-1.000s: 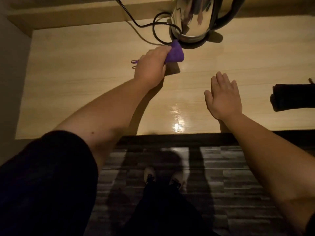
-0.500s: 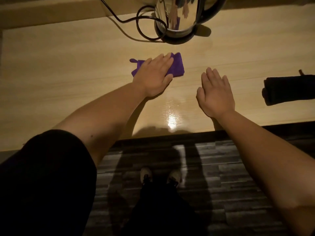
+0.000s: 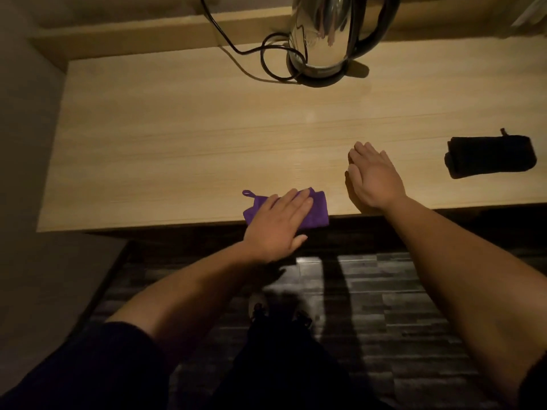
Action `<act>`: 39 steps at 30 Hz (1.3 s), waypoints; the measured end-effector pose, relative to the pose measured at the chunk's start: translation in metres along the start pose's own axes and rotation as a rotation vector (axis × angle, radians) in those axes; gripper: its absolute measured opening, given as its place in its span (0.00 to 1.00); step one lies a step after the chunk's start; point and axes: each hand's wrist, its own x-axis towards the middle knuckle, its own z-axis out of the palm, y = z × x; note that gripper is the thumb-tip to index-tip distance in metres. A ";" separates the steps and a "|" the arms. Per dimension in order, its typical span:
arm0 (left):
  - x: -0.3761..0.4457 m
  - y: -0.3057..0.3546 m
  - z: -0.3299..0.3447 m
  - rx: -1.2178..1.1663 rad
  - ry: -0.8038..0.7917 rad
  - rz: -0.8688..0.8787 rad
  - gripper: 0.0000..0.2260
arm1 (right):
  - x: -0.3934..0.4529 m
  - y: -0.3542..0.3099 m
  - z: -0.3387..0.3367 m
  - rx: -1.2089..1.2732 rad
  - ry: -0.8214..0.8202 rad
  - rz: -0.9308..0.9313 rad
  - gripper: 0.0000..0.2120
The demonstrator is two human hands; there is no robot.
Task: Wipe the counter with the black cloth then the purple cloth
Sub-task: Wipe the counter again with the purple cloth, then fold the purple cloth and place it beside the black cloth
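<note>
The pale wood-grain counter (image 3: 177, 137) runs left to right under dim, warm light, with a raised ledge along its far side. The left hand (image 3: 276, 224) lies flat, fingers extended, pressing the purple cloth (image 3: 318, 210) at the counter's near edge. The right hand (image 3: 374, 179) is open and empty, palm down just right of it. The black cloth (image 3: 490, 156) lies folded far right. A steel kettle (image 3: 322, 39) and its cord (image 3: 266, 59) sit at the far side. Below is a dark striped floor (image 3: 384, 306).
</note>
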 end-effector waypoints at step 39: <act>-0.013 -0.071 -0.120 -0.137 -0.014 0.097 0.09 | -0.059 -0.106 -0.078 -0.068 -0.146 -0.136 0.19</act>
